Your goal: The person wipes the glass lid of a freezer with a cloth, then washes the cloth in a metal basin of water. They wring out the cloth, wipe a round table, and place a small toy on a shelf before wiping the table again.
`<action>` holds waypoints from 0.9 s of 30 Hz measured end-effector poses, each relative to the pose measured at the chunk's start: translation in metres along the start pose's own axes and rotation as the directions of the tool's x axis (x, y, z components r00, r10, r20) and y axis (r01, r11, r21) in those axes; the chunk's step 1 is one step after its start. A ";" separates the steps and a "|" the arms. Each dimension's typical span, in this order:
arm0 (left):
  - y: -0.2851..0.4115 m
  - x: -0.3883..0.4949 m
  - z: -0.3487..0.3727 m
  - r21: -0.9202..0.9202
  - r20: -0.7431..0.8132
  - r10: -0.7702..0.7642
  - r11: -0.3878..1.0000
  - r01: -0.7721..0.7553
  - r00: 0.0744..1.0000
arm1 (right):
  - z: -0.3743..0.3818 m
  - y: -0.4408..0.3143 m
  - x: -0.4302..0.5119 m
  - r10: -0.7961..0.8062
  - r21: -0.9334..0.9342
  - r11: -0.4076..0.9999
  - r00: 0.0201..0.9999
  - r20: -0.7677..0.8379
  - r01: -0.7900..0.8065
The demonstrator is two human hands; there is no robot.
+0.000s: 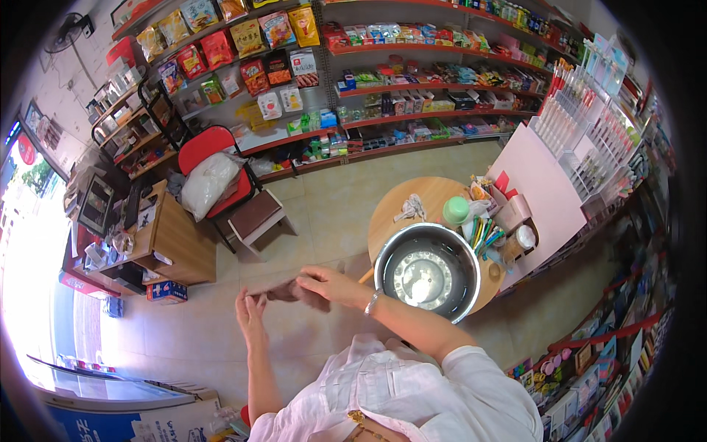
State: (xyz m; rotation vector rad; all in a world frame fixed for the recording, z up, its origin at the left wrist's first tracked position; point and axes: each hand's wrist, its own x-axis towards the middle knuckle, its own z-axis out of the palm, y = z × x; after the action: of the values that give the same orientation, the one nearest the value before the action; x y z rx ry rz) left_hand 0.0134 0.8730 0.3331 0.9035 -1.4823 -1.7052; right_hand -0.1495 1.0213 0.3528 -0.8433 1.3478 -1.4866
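A brownish cloth [313, 298] is stretched in the air between my two hands, above the tiled floor. My left hand [253, 315] pinches one end of it. Near its other end, my right hand [334, 285] grips the cloth, its loose part hanging below the fingers. Motion blurs the fabric a little. To the right of my right hand, a steel basin [475, 279] holding clear water stands on a round wooden table [386, 212]. A crumpled pale cloth [411, 208] lies on the table behind the basin.
A green lidded cup [455, 210], several pens [486, 235] and a jar [518, 243] crowd the table's right side. Beyond stand a stool [255, 215], a red chair [207, 145] and a wooden desk [182, 243]. Stocked shelves [409, 88] line the back wall.
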 end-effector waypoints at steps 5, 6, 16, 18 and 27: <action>-0.037 -0.018 0.046 -0.588 0.453 -0.150 0.691 0.421 0.879 | 0.053 0.007 0.016 -0.087 0.798 0.576 0.957 0.275 -0.177; -0.042 -0.021 0.044 -0.646 0.423 -0.256 0.588 0.488 0.869 | 0.057 0.013 0.017 -0.133 0.835 0.500 0.932 0.336 -0.230; -0.042 -0.032 0.052 -0.740 0.359 -0.290 0.491 0.460 0.887 | 0.036 0.041 0.008 -0.149 0.839 0.426 0.889 0.434 -0.339; -0.023 -0.026 0.050 -0.480 0.296 -0.003 0.864 0.151 0.955 | 0.026 0.032 -0.006 0.027 0.646 0.745 0.976 0.217 -0.164; -0.019 -0.038 0.084 0.127 0.330 0.293 0.928 -0.350 0.897 | 0.055 0.018 -0.021 0.006 0.485 0.858 0.940 -0.341 0.170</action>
State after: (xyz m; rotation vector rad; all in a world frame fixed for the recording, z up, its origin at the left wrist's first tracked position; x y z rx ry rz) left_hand -0.0396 0.9497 0.3252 0.4545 -1.9033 -1.5235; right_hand -0.0886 1.0227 0.3456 -0.3169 1.0670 -2.0025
